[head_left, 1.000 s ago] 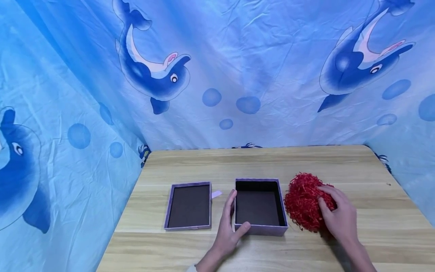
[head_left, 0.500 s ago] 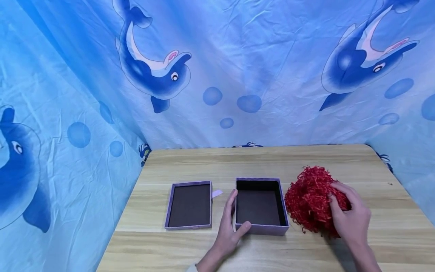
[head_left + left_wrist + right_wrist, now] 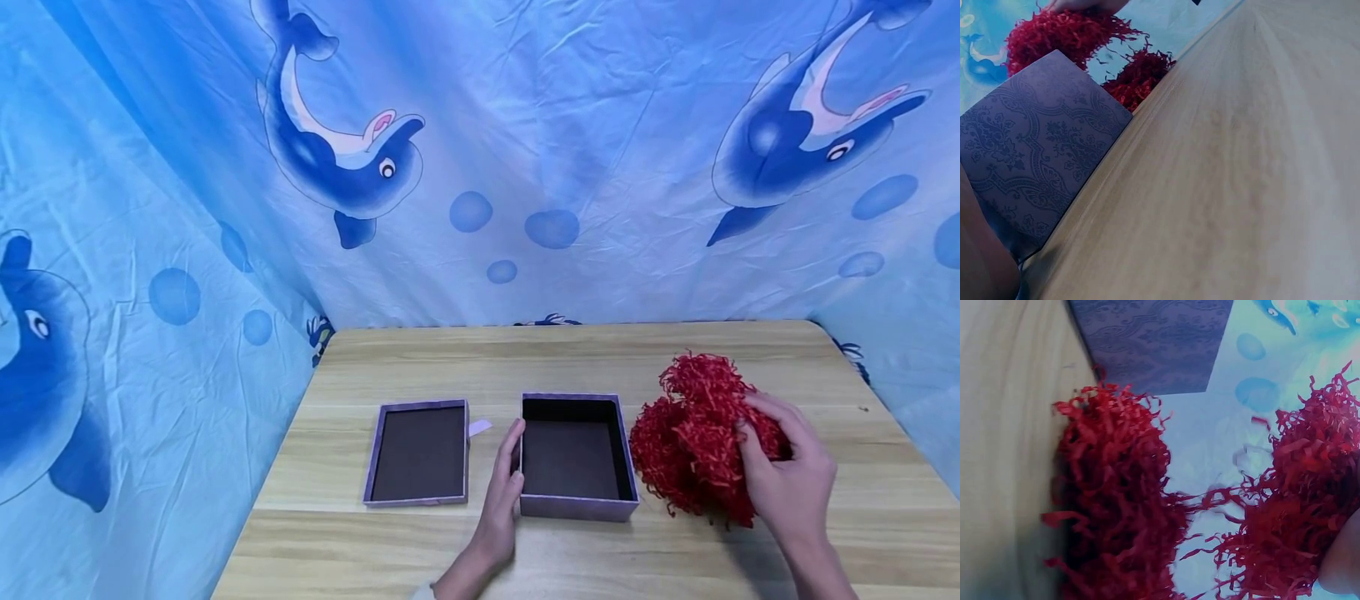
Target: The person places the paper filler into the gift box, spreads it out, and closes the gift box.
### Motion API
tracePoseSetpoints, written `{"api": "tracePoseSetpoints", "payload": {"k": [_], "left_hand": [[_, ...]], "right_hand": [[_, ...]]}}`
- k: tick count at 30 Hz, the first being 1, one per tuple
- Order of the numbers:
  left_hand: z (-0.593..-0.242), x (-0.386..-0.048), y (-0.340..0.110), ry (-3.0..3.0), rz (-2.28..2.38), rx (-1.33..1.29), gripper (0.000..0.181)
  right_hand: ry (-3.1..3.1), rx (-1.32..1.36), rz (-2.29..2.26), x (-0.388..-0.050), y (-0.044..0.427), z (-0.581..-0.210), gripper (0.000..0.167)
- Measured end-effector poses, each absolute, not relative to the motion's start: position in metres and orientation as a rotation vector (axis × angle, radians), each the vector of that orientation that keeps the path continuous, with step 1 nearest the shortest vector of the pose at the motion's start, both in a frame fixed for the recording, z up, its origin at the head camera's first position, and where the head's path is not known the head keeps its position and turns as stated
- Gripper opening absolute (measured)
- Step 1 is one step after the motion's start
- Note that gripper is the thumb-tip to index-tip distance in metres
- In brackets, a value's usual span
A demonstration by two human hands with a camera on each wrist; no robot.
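Note:
A purple patterned box (image 3: pixel 579 507) with a dark inside stands upright, its top uncovered, in the middle of the head view. My left hand (image 3: pixel 495 510) lies along its left wall with fingers extended, touching it. To the right of the box, my right hand (image 3: pixel 797 483) grips a clump of red shredded paper (image 3: pixel 712 408). This clump (image 3: pixel 1304 494) is raised off the rest of the shredded paper (image 3: pixel 1116 500) in the right wrist view, with a few strands stretching between them. The left wrist view shows the box's patterned side (image 3: pixel 1041 144) before the red paper.
A shallow purple lid (image 3: pixel 417 454) lies at the left with its dark inside up, a pale ribbon tab (image 3: pixel 480 427) on its right edge. The wooden table (image 3: pixel 360 550) ends at a blue dolphin-print curtain (image 3: pixel 480 150).
My right hand has moved right and lifted a clump of red shredded paper from the pile. My left thumb has shifted from the box's front corner to its left side.

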State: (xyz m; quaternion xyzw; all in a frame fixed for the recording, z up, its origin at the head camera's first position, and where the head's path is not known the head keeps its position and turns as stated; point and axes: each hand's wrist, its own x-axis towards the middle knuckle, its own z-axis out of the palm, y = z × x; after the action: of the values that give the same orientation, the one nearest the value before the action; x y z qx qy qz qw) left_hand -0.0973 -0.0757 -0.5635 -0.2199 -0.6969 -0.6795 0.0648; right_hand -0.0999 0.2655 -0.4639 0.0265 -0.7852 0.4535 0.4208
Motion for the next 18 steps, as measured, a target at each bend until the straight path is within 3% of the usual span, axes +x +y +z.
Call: {"api": "tracePoseSetpoints", "payload": {"k": [18], "left_hand": [[-0.562,-0.096,-0.075,-2.130,-2.082,-0.616,0.066]], "right_hand": [[-1.928,0.250,1.194,-0.108,0.248,-0.444,0.035]]}}
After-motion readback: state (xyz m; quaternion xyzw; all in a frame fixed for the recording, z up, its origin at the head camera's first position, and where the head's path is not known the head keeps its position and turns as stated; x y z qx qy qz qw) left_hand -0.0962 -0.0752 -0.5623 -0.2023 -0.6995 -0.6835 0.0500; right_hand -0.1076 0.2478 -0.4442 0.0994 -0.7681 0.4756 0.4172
